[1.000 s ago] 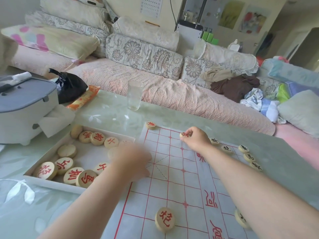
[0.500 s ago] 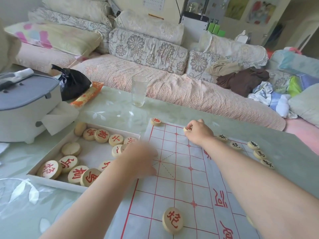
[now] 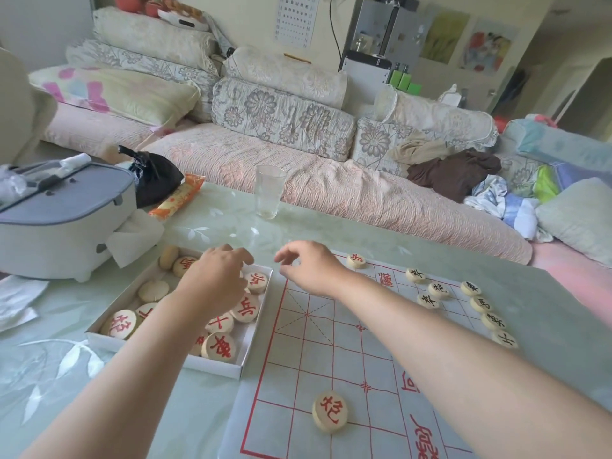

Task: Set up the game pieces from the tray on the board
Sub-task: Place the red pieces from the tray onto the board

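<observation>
A white tray [image 3: 165, 359] on the left holds several round wooden pieces with red characters, such as one [image 3: 220, 347] near its front. My left hand [image 3: 215, 283] reaches into the tray with its fingers bent down onto the pieces; what they hold is hidden. To the right of the tray lies the board [image 3: 331, 359], a white sheet with a red grid. My right hand [image 3: 308, 266] hovers over the board's far left corner, fingers loosely curled and empty. A red piece [image 3: 356, 260] sits on the far edge and another [image 3: 330, 411] near me. Several black-marked pieces [image 3: 438, 289] line the right side.
A drinking glass [image 3: 269, 192] stands beyond the tray. A grey and white appliance [image 3: 63, 220] with a tissue [image 3: 135, 236] sits at the far left, a black bag [image 3: 152, 180] and an orange packet [image 3: 177, 197] behind it. A sofa [image 3: 331, 190] borders the table's far edge.
My right hand let go of the red piece on the board's far edge and moved left. My left hand moved from the board's left edge into the tray.
</observation>
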The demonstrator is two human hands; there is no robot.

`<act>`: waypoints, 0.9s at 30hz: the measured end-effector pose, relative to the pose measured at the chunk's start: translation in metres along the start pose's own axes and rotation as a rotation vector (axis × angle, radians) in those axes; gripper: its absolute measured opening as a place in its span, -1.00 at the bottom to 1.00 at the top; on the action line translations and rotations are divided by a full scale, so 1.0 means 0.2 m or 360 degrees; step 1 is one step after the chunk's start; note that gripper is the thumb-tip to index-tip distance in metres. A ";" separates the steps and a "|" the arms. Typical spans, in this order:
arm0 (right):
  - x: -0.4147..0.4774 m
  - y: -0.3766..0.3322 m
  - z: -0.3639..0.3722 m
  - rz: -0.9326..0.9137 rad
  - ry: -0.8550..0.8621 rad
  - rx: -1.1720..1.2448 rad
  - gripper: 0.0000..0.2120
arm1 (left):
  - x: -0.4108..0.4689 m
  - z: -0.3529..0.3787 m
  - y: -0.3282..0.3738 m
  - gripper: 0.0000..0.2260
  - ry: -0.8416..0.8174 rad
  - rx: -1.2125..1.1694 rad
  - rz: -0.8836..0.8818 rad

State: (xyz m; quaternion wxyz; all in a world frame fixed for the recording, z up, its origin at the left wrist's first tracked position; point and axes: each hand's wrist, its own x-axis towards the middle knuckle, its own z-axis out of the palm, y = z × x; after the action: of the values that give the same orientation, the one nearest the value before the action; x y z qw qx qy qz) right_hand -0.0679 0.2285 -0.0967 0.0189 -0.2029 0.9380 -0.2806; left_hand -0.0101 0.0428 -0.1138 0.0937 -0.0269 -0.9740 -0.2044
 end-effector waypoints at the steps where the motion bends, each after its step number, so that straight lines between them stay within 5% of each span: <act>1: -0.01 -0.04 0.02 -0.0027 -0.0047 0.0010 -0.80 | -0.01 0.00 -0.02 -0.66 -0.0004 0.0017 -0.0020; 10: -0.06 -0.21 0.17 -0.0072 -0.0433 -0.0279 -0.70 | -0.13 0.01 -0.19 -0.56 -0.0237 0.0053 -0.0042; 17: -0.08 -0.19 0.24 -0.0021 -0.0297 -0.0134 -0.77 | -0.17 -0.03 -0.20 -0.57 -0.0200 -0.0025 -0.0012; 24: -0.08 -0.25 0.23 0.0050 -0.0073 0.0708 -0.72 | -0.17 -0.07 -0.11 -0.69 0.0062 -0.0457 -0.0015; 27: -0.09 -0.28 0.21 0.0035 -0.0033 0.0358 -0.71 | -0.16 -0.11 -0.12 -0.70 0.0164 -0.0509 -0.0149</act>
State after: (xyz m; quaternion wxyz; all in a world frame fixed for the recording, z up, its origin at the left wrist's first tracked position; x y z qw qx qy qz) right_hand -0.0246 0.1709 -0.1043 0.0543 -0.1922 0.9025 -0.3817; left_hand 0.0235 0.0114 -0.1109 0.1283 0.0144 -0.9231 -0.3621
